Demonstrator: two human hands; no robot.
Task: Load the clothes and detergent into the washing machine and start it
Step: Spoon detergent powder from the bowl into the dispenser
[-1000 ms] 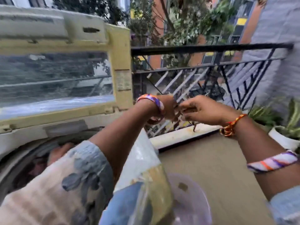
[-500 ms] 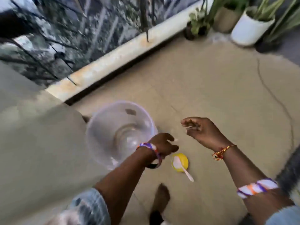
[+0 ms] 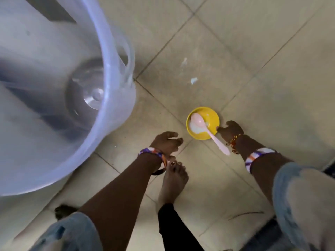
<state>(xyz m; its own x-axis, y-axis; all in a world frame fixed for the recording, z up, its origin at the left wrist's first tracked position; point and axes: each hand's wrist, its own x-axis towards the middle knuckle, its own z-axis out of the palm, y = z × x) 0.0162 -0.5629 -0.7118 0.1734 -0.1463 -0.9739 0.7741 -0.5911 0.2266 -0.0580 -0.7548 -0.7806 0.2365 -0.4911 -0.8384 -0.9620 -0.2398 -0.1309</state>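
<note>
View looks straight down at a tiled floor [image 3: 272, 73], from the head of a person bending over. A small yellow bowl [image 3: 211, 115] sits on the floor w/ white detergent [image 3: 196, 129] pooled inside and a pale pink plastic spoon [image 3: 208, 132] resting in it, scoop end in the detergent, handle sticking out over the rim toward the person, easy to grab. The right hand [image 3: 229, 130] reaches down at the bowl's right edge, fingertips at or touching the rim; fingers look partly curled, but can't tell if they grip it yet. Likely it's going for the bowl to carry the detergent to the washer. The left hand [image 3: 165, 142] hangs just left of the bowl, fingers loosely curled, holding nothing. A large translucent plastic bucket [image 3: 116, 109] stands at left, nothing visible in it, presumably what held the clothes. A bare foot [image 3: 173, 180] is planted between the arms for balance. Washing machine isn't in view. Small white specks lie on the tiles beyond the bowl.
</note>
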